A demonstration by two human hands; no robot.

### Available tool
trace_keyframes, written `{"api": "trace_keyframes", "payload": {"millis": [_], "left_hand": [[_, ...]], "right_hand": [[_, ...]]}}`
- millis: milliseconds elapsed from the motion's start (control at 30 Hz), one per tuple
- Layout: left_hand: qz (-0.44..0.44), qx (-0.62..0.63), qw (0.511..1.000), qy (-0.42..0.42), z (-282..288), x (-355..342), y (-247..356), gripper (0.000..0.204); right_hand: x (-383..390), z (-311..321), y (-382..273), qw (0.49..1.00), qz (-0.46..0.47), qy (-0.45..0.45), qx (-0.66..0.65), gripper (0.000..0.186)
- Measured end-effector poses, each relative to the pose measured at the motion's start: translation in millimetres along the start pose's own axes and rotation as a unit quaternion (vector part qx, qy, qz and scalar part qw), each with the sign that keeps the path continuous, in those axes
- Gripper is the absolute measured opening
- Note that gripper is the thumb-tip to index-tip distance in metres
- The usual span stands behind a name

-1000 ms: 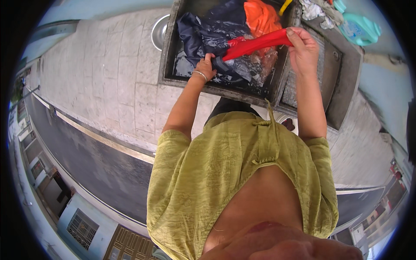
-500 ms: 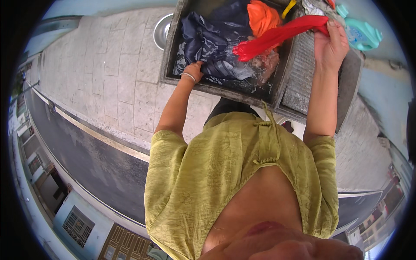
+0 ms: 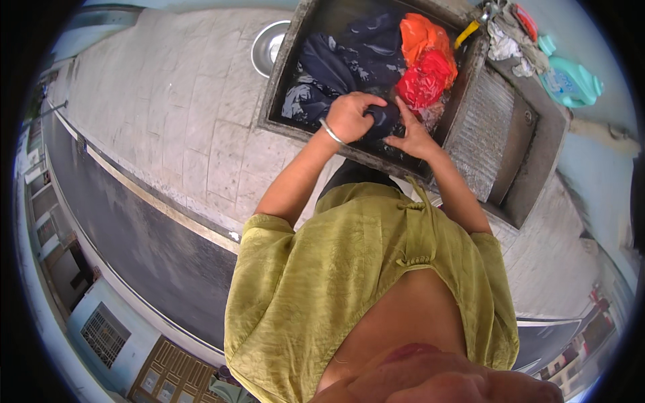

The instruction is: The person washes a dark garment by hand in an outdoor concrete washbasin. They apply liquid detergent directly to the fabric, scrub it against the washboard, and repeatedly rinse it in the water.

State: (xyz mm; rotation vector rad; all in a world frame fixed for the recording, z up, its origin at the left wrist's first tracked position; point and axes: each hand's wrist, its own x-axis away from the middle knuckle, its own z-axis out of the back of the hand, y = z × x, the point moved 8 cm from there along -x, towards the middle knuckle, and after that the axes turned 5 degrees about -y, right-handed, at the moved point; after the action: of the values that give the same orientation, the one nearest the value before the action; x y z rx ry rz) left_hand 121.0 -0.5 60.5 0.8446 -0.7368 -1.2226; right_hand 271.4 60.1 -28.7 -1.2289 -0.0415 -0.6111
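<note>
My left hand (image 3: 351, 118), a silver bangle at its wrist, is closed on the navy cloth (image 3: 330, 62), bunching part of it near the front of the water-filled stone basin (image 3: 277, 101). Just right of it, my right hand (image 3: 416, 140) has thumb and fingers spread at the edge of the same dark cloth, gripping nothing I can see. A wet red cloth (image 3: 426, 79) lies crumpled beyond my right fingertips, against an orange cloth (image 3: 424, 35). Much of the navy cloth is under water.
Right of the basin is a ribbed washboard slab (image 3: 478, 127). A yellow-ended tap (image 3: 466, 33), a greyish rag (image 3: 516, 46) and a turquoise detergent bottle (image 3: 571, 82) stand along the far right. A metal bowl (image 3: 267, 50) sits left of the basin on the paved ground (image 3: 175, 107).
My right hand has let go of the red cloth, now down in the basin by the orange one, and come left and nearer. My left hand has moved right, toward it.
</note>
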Motion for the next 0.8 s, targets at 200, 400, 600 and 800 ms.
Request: {"api": "trace_keyframes", "payload": {"millis": [200,400,600,800], "left_hand": [[-0.094,0.048,0.994,-0.01,-40.0,-7.2,65.2,0.035],[-0.057,0.149,0.985,0.072,-29.5,14.1,45.4,0.057],[0.26,0.363,0.889,0.102,-65.3,72.9,-80.8,0.066],[0.412,0.692,0.587,0.086,-114.5,80.9,-98.2,0.08]], "right_hand": [[-17.7,-4.5,59.8,0.97,0.086,0.109,-0.201,0.059],[0.7,33.3,63.5,0.887,-0.07,0.225,-0.396,0.023],[5.9,109.1,-15.4,0.836,0.131,0.275,-0.456,0.037],[43.1,172.8,-94.1,0.827,0.179,0.29,-0.448,0.051]]}}
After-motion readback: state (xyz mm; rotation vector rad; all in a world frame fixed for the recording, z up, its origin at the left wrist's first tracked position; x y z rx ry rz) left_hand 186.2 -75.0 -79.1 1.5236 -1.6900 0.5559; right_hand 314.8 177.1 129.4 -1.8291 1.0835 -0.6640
